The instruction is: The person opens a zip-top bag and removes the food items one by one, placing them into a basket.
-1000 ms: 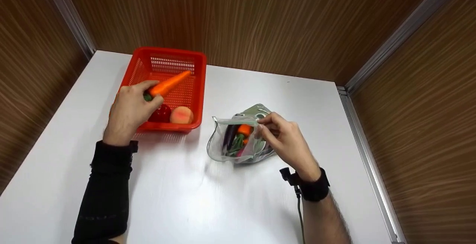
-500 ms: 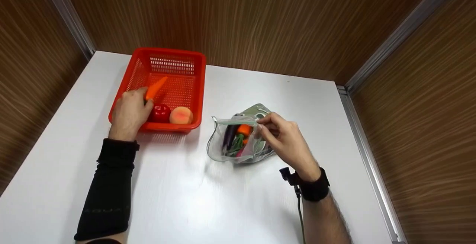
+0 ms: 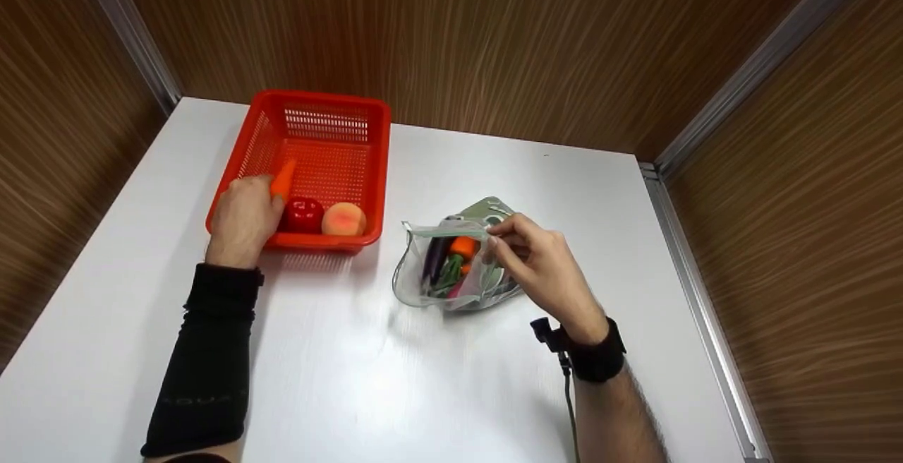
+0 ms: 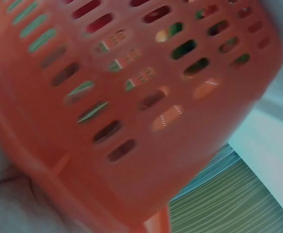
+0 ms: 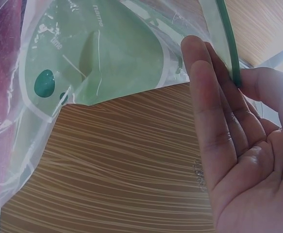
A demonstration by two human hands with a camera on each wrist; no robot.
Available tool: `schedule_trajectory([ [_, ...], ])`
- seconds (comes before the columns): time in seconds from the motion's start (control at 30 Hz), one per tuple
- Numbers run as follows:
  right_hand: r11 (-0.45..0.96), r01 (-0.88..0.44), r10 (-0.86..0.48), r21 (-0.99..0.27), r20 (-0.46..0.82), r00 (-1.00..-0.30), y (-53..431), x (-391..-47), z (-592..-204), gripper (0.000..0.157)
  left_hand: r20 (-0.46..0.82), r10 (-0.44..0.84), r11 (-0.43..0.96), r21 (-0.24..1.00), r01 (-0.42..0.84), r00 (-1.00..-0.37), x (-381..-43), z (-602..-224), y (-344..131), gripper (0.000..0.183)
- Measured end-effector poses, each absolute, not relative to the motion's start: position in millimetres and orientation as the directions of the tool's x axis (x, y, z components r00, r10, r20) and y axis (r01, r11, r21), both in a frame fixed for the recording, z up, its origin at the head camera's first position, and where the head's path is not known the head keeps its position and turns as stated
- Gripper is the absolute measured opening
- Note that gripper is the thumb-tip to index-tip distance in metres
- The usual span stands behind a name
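Pinching a clear bag (image 3: 487, 279) by its edge is a person's right hand (image 3: 540, 258); the left hand (image 3: 243, 219) lies inside a red basket (image 3: 331, 166) against a carrot (image 3: 283, 179) (fingers hidden, grip impossible to tell), near a glossy red fruit (image 3: 305, 215) and a peach (image 3: 343, 219).

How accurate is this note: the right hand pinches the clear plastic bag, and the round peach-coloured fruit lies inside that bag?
Not quite: the head view shows the round peach-coloured fruit lying in the red rectangular plastic basket. The right hand does pinch the clear plastic bag.
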State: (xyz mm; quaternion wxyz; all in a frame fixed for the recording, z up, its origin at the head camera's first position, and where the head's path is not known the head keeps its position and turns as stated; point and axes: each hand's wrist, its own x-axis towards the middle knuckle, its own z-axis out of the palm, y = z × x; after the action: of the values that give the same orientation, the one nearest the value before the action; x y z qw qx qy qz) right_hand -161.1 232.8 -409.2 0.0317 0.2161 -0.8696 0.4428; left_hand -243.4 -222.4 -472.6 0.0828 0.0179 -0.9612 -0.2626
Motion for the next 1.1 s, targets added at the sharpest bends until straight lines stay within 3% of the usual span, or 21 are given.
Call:
schedule_trajectory([
  [0.27, 0.523, -0.395, -0.345, -0.755, 0.236, -0.908, 233, -161, -409, 0.015, 0.175, -0.007, 0.822, 0.562, 0.094, -0.985, -234, -447, -199, 0.052],
  [0.87, 0.523, -0.406, -0.348, -0.749, 0.248, -0.904, 237, -158, -409, 0.014, 0.33, 0.214, 0.7, 0.605, 0.38, -0.919, -201, -420, -135, 0.044],
  [1.1, 0.521, -0.41, -0.352, -0.749, 0.249, -0.902, 234, -159, -409, 0.015, 0.343, 0.376, 0.624, 0.593, 0.509, -0.861, -187, -418, -112, 0.043],
])
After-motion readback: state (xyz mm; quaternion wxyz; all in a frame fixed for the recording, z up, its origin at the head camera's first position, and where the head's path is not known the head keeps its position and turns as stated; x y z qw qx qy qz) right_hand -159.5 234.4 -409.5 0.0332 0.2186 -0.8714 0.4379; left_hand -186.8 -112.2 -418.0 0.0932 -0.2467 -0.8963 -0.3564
